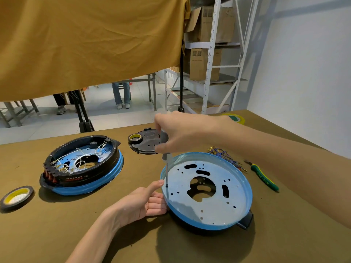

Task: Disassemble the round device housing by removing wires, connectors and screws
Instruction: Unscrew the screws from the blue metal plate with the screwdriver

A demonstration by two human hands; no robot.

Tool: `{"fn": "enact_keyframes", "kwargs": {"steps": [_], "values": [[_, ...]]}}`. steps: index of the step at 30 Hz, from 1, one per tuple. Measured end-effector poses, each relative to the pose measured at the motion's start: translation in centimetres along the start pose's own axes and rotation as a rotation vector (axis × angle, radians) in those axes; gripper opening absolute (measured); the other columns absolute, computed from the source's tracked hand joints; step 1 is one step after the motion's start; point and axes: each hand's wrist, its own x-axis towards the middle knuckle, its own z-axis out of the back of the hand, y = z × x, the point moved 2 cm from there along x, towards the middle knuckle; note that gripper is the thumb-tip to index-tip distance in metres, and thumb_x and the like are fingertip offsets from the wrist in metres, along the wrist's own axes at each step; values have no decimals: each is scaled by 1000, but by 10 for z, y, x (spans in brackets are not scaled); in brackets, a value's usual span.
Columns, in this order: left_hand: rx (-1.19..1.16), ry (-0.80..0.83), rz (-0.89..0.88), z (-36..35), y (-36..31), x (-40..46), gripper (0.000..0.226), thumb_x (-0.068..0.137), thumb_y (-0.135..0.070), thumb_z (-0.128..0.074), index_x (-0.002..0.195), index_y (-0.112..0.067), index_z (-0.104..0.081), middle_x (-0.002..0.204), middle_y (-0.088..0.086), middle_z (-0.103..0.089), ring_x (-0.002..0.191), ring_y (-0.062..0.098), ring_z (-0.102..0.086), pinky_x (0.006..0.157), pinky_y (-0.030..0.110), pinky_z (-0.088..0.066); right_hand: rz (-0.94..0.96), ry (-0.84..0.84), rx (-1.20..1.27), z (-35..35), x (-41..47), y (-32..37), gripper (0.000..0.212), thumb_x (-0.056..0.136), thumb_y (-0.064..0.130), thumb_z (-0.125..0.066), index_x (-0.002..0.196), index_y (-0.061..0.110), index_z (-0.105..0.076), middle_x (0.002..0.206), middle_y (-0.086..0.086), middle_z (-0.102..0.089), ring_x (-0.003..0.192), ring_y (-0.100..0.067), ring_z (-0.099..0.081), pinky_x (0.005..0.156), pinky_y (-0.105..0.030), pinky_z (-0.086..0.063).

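A screw is being undone, I judge: the right hand (176, 133) grasps the screwdriver (164, 149), tip on the blue round housing (207, 188) on the tabletop (57, 224); the left hand (144, 202) steadies its rim, thumb hooked over; next, turn squarely.

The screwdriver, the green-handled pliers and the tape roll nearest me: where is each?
Screwdriver (167, 168): head view, on its metal shaft, below the gripping right hand.
Green-handled pliers (265, 178): head view, middle of the green handle.
Tape roll (7, 203): head view, the dark outer band at its left.
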Motion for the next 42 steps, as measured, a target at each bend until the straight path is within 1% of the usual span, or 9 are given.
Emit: {"fn": "enact_keyframes", "kwargs": {"steps": [4,12,18,22,25,30,35,37,42], "values": [[13,-3,-7,-1,0,-2,78,71,-57,-71,117,5,-63,108,23,-76,98,30,-77,82,34,-64,-24,-143,-134,-4,7,-1,51,99,58,-53,70,17,-48,64,-1,-52,56,-17,-51,48,-30,-36],[0,-10,1,0,-1,0,74,70,-55,-72,113,4,-64,101,22,-77,87,26,-77,79,34,-64,35,114,67,3,2,-12,30,87,38,-75,109,25,-58,91,5,-61,77,-11,-61,56,-26,-40],[11,1,-1,0,-1,-1,80,65,-57,-75,114,5,-65,106,24,-76,92,28,-77,78,34,-64,2,-103,-235,-6,3,-10,53,99,57,-54,66,17,-44,62,-1,-50,54,-17,-50,47,-28,-33],[10,4,2,-1,-2,-1,75,69,-56,-73,112,5,-66,106,24,-76,90,28,-77,74,32,-64,79,-19,-5,-1,2,-12,27,86,36,-79,96,17,-62,82,3,-65,76,-18,-67,60,-33,-56],[6,4,-6,-1,-2,-2,72,72,-55,-71,111,5,-66,105,24,-76,88,27,-77,77,33,-64,106,32,94,0,-1,-12,42,76,27,-87,108,22,-59,91,7,-60,82,-13,-63,61,-29,-52],[19,-1,-15,0,-1,0,70,70,-56,-72,107,3,-66,98,21,-77,85,26,-77,82,35,-64,2,-100,-139,-5,0,-8,58,93,69,-53,77,13,-58,65,-2,-59,56,-20,-59,46,-29,-37],[18,13,-13,2,0,2,74,67,-57,-75,109,4,-66,100,22,-77,86,27,-77,76,33,-64,110,16,19,-1,1,-5,25,91,32,-73,106,17,-61,87,3,-66,86,-22,-66,66,-35,-55],[17,16,-18,3,1,3,76,65,-58,-76,109,3,-65,97,21,-77,84,26,-77,76,33,-64,144,91,112,2,0,-4,41,84,21,-80,118,21,-57,97,4,-63,93,-19,-63,71,-36,-56],[12,14,-21,5,3,7,81,63,-60,-78,111,3,-65,99,22,-77,86,27,-77,74,33,-64,53,-78,-129,-5,0,2,49,95,62,-57,108,15,-57,82,0,-55,67,-15,-54,51,-31,-37]]}}
